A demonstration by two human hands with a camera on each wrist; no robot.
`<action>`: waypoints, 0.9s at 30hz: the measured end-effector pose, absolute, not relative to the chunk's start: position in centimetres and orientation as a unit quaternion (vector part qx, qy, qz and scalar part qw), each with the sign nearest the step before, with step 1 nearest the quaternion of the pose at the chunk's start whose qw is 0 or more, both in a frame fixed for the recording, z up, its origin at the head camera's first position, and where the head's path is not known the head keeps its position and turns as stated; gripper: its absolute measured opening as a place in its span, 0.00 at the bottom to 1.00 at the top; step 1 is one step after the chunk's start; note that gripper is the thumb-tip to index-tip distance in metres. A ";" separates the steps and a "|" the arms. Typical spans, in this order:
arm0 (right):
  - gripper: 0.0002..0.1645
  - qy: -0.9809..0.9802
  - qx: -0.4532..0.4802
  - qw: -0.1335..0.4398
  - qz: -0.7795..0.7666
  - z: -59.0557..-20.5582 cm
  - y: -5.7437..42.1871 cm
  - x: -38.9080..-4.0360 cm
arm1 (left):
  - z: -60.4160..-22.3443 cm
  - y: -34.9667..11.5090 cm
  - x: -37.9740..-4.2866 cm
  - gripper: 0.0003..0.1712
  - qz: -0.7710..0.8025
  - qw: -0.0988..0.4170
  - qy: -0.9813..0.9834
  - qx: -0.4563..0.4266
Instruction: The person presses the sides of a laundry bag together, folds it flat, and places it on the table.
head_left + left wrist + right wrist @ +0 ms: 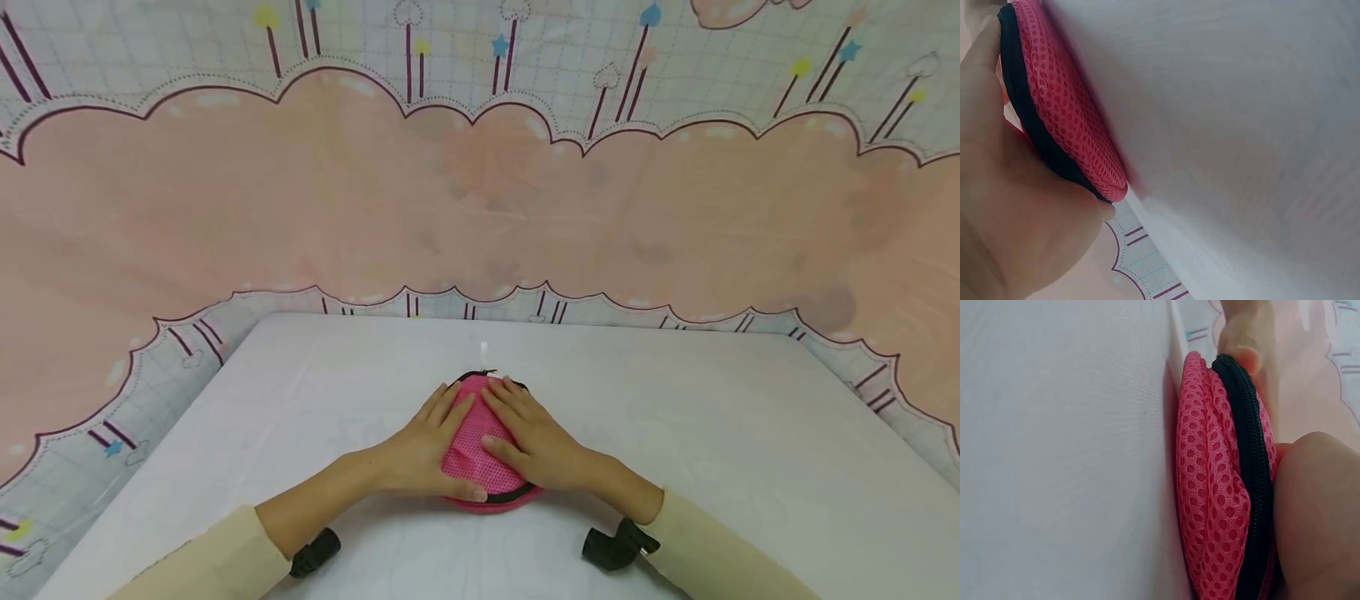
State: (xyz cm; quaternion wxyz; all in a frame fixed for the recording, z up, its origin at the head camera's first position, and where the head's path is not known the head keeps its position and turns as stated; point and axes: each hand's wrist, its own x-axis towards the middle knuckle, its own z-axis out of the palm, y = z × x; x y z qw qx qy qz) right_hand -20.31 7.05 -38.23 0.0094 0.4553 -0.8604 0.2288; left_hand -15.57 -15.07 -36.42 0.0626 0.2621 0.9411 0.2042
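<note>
A round pink mesh pouch (471, 437) with a black zipper (1250, 450) round its edge lies on the white table, near the middle of the head view. My left hand (427, 450) rests along its left side, fingers pointing away and thumb stretched across the near edge. Over its right side lies my right hand (547, 442), fingers fairly straight on the mesh top and thumb pointing inward. In the right wrist view the zipper runs closed along the visible side, and the mesh below it is creased. Anything inside the pouch is hidden.
The white tabletop (712, 417) spreads around the pouch on all sides. Behind it hangs a printed cloth (480, 200) with a peach scalloped band and candle drawings. Black wrist mounts (615, 546) sit under both forearms, near the beige sleeves (720, 546).
</note>
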 end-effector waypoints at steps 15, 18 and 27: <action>0.41 -0.861 0.473 -0.011 0.184 -38.4 7.4 -20.5 | -36.5 -14.6 -15.3 0.67 0.174 0.063 0.945 0.269; 0.41 -0.860 0.474 -0.012 0.188 -38.5 7.4 -20.5 | -36.7 -14.7 -15.5 0.67 0.172 0.066 0.946 0.268; 0.41 -0.864 0.467 -0.010 0.185 -38.4 7.5 -20.6 | -36.8 -14.5 -15.7 0.67 0.166 0.069 0.947 0.267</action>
